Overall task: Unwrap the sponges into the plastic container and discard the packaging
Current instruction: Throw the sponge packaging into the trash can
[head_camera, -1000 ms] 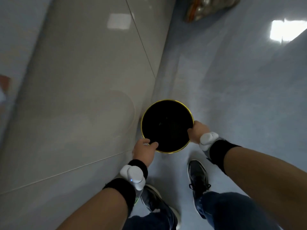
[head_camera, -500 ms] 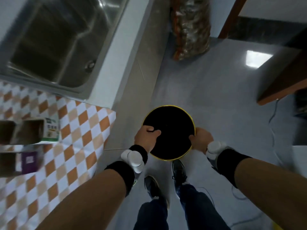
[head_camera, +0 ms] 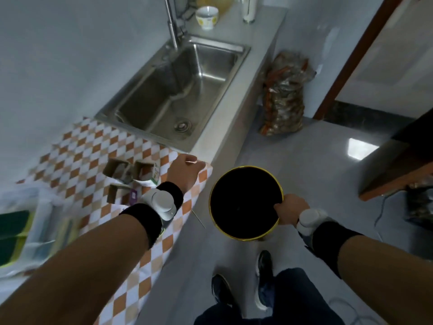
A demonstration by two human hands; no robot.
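Note:
A round black bin (head_camera: 243,202) with a gold rim hangs over the floor beside the counter, and my right hand (head_camera: 289,212) grips its right rim. My left hand (head_camera: 185,172) is off the bin, above the counter's front edge, with its fingers curled and nothing visible in it. Just left of that hand, several opened cardboard sponge boxes (head_camera: 126,172) lie on the checkered cloth (head_camera: 77,160). A clear plastic container (head_camera: 44,214) at the far left holds green sponges (head_camera: 14,219), blurred.
A steel sink (head_camera: 178,90) with a tap lies behind the cloth, and a bowl (head_camera: 207,17) stands on the counter beyond it. On the floor a full plastic bag (head_camera: 283,97) leans against the counter's end. Brown furniture (head_camera: 398,165) and cables are at the right.
I have straightened up, lifting the bin from floor level to counter height. My left hand let go of the rim and moved over the counter; the right hand still holds it.

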